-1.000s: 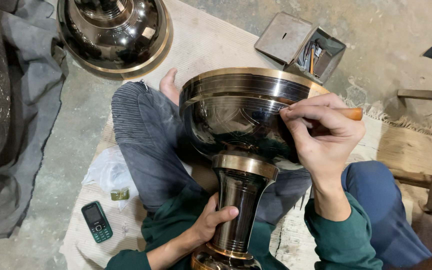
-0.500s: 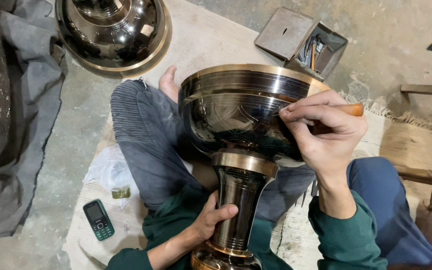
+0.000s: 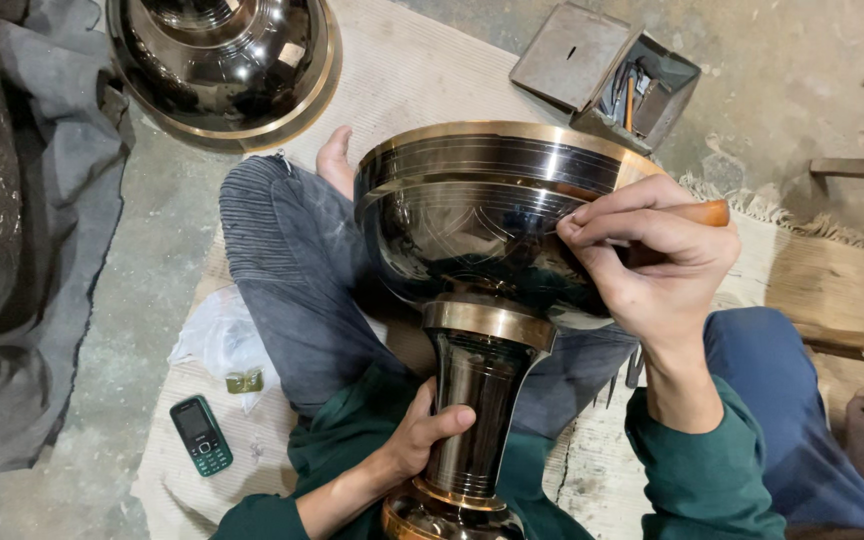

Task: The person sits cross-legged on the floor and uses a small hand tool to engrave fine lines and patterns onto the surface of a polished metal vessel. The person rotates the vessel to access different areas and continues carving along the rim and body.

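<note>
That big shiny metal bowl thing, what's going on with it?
A person sits on a mat with a dark polished metal goblet-shaped vessel across the lap. The left hand grips its stem, and the right hand presses a wooden-handled tool against the bowl's side. An open toolbox and a phone lie nearby.

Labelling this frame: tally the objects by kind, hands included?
Hands: 2, left hand on the stem, right hand holding the wooden-handled tool
Dark metal vessels: 2, goblet-shaped vessel, round vessel
Wooden-handled tool: 1
Mobile phone: 1
Open tool box: 1
Total: 7
</note>
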